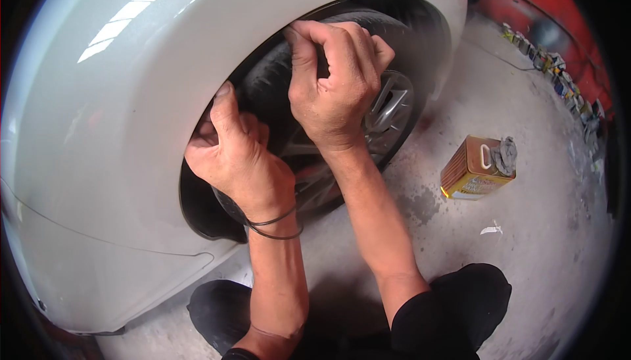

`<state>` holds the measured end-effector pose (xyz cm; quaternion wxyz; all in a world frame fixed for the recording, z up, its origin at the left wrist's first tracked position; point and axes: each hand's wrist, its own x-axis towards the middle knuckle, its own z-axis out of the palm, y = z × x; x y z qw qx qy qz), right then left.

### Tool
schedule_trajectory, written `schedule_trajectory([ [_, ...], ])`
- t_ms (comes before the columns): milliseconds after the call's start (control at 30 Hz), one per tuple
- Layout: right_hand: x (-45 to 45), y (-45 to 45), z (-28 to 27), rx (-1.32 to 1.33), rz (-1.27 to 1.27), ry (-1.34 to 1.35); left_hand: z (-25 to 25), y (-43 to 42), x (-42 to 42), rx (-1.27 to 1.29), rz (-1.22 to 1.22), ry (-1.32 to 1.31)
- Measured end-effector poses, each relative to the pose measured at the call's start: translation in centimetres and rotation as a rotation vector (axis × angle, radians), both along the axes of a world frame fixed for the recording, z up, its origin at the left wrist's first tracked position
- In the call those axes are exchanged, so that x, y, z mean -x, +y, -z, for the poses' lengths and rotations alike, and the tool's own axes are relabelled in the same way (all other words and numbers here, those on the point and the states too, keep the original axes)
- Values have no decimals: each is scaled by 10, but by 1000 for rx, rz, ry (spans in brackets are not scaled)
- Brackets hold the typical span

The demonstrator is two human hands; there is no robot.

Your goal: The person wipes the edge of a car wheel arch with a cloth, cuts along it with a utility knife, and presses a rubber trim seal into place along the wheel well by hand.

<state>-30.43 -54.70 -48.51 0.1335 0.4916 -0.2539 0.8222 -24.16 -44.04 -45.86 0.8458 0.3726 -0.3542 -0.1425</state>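
Note:
Both hands are at the wheel arch of a white car body point(151, 117). My left hand point(240, 156), with dark bands round the wrist, has its thumb on the arch edge and its fingers curled behind the lip, partly hidden. Higher along the same edge, my right hand point(338, 74) is closed, thumb and index finger pinched at the black rim strip point(246, 64); whatever lies between them is too small to make out. Behind the hands sits the tyre point(263, 80) with its spoked wheel point(391, 107).
A yellow-brown metal can point(476, 169) with a grey rag point(505, 156) on top stands on the concrete floor point(532, 228) at the right. A white scrap point(491, 230) lies near it. Small containers point(559, 77) line a red surface point(572, 5) at the upper right.

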Motion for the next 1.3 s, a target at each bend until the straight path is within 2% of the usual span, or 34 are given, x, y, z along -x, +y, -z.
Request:
schedule_trajectory([
  [233, 29, -17, 17, -148, 37, -159, -4, 0, 9, 3, 83, -6],
  [300, 28, -21, 18, -126, 43, -143, -11, -6, 17, 44, 285, 81],
  [333, 27, -21, 17, -102, 48, -129, -8, -10, 11, 41, 333, -19],
  [433, 25, -21, 18, -127, 56, -129, 1, -21, 22, 55, 303, -101],
  [467, 25, -21, 18, -130, 54, -138, 0, -18, 25, -4, 335, -95],
  [567, 25, -21, 17, -120, 40, -148, -7, -31, 29, 75, 315, -86],
  [900, 29, -20, 18, -106, 19, -111, -12, -38, 28, 19, 373, -117],
  [1300, 27, -31, 12, -75, 95, -131, -10, -37, 25, -7, 361, -136],
])
